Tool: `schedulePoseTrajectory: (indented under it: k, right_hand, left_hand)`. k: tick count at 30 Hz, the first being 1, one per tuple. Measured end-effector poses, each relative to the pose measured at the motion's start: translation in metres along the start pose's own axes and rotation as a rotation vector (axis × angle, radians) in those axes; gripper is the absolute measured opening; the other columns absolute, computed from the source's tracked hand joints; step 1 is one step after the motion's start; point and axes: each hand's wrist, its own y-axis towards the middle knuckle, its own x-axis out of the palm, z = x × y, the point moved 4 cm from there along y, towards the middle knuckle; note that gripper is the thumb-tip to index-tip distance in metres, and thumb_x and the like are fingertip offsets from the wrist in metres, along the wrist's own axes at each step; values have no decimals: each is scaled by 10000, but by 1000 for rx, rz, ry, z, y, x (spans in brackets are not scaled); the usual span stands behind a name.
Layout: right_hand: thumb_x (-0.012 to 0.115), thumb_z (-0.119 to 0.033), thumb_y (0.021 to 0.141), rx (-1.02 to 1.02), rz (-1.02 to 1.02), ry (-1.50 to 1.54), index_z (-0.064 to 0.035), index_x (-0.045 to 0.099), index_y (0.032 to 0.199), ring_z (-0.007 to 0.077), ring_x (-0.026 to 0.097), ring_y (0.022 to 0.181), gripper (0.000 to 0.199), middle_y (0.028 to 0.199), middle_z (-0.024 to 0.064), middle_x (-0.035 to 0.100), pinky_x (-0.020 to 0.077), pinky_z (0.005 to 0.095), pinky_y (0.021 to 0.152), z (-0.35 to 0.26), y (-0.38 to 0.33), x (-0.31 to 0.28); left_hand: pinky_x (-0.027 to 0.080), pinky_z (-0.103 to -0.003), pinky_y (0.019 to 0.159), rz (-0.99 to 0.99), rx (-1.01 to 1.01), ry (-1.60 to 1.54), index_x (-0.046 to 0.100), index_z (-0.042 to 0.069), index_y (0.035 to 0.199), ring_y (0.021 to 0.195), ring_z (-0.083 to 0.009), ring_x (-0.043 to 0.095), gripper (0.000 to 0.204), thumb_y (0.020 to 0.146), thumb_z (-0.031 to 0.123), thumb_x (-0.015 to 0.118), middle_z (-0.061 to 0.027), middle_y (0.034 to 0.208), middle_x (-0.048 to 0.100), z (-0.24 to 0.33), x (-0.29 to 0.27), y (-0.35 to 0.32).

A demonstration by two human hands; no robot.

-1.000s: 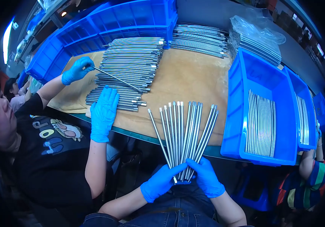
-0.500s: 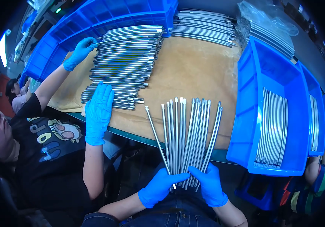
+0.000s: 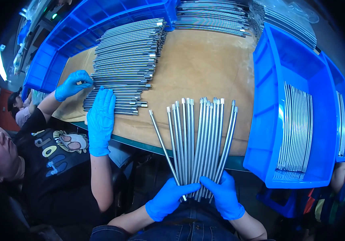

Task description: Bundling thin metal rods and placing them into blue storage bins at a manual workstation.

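A fan of several thin metal rods (image 3: 198, 138) lies on the brown table top (image 3: 204, 68), its near ends overhanging the front edge. My left hand (image 3: 167, 199) and my right hand (image 3: 224, 195), both in blue gloves, pinch those near ends together from either side. One rod (image 3: 162, 140) splays off to the left of the fan.
A co-worker at the left, in blue gloves, rests one hand (image 3: 100, 120) and the other hand (image 3: 72, 83) against a stack of rods (image 3: 126, 60). A blue bin (image 3: 297, 120) at the right holds more rods. Blue bins (image 3: 80, 28) and rod piles (image 3: 212, 16) line the back.
The co-worker's far hand came down from the back of the stack to its near left side. My hands still hold the fan's near ends.
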Motion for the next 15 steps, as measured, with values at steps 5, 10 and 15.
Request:
schedulePoseTrajectory:
  k: [5,10,15]
  right_hand:
    - [632,-48,816,6,-2,31,12,542,1166,173,605,956,367,1071,113,626,466,307,854,2,-1,2]
    - [600,-86,850,11,-18,59,9,532,1183,170,596,963,353,1088,106,619,451,299,868,5,1,4]
    - [534,-112,896,-90,-42,-59,9,528,1185,159,591,938,314,1065,88,621,443,284,855,0,-1,3]
  left_hand:
    - [428,-258,884,-11,37,10,532,-4,1199,1004,-139,568,400,818,70,629,-76,1099,605,-1,1,-1]
    - [438,-324,934,-76,31,-100,479,7,1251,1062,-195,569,430,833,19,580,-116,1174,573,-3,0,1]
    - [455,-411,938,-136,-127,-352,457,9,1269,1076,-246,568,421,857,25,538,-138,1201,556,-3,9,-2]
